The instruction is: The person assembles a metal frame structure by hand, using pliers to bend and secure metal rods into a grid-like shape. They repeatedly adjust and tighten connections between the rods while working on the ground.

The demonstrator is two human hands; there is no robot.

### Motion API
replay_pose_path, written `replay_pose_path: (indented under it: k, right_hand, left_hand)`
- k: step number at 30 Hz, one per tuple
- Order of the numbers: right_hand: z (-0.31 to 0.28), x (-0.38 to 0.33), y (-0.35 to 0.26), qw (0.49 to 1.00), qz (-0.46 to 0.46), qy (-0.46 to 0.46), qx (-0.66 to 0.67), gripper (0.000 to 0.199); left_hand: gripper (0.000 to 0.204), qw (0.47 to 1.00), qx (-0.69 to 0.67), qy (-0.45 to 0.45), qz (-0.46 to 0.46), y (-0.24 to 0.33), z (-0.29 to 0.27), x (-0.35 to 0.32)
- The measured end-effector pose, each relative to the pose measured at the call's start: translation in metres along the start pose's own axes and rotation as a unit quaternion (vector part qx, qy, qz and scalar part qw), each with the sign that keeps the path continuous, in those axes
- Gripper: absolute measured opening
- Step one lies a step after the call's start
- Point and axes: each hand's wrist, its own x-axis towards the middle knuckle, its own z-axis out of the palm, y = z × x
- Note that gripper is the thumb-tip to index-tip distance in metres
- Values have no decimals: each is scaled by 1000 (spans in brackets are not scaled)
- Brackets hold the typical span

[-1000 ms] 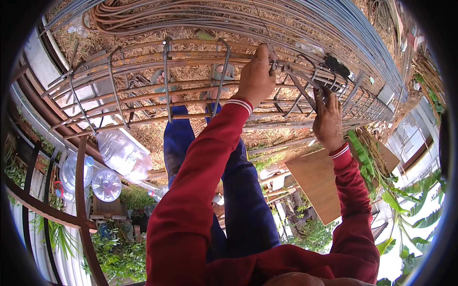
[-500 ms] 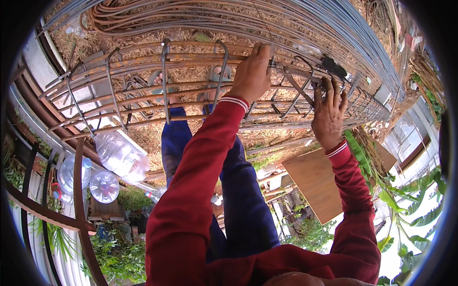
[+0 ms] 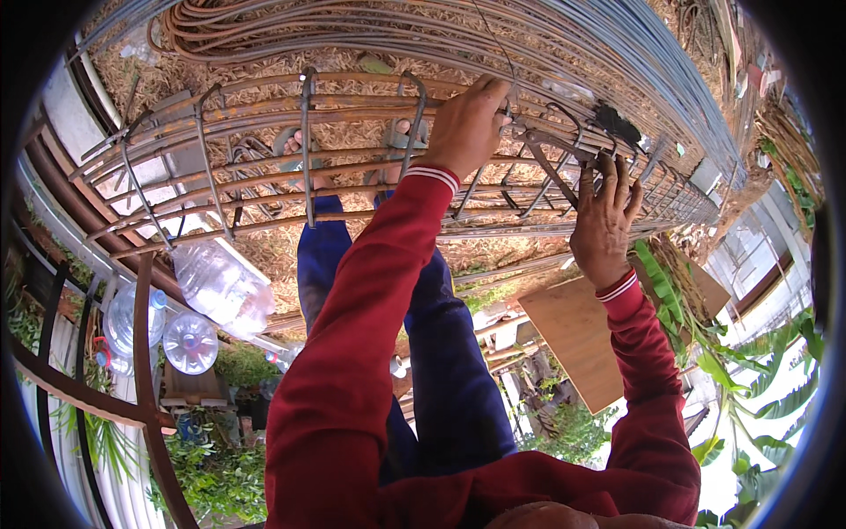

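Rebar cage, rusty long bars with grey stirrups, lying across the view in front of the legs. Pincers, dark metal, handles spread, over the cage right of centre. Right hand: fingers parted, gripping the pincers' handles. Left hand: fingers bent at the cage's far bars beside the pincers' head; grip hidden, cannot tell what they hold. Thin wire, rising near the left hand. Clear plastic bottles, lower left.

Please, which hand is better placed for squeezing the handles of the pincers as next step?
Probably the right hand: it is at the spread handles of the pincers. The left hand is at the other end, by the tool's head, over the rebar cage.
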Motion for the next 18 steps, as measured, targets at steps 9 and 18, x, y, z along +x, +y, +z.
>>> replay_pose_path:
  k: [9,18]
  right_hand:
    - [-11,8,-1,998,-29,-12,-54,48]
    - [-30,12,-9,994,-52,-35,-89,48]
  left_hand:
    - [21,996,-73,-21,-47,-1,-2,6]
    - [16,997,-61,-1,-48,-1,2,14]
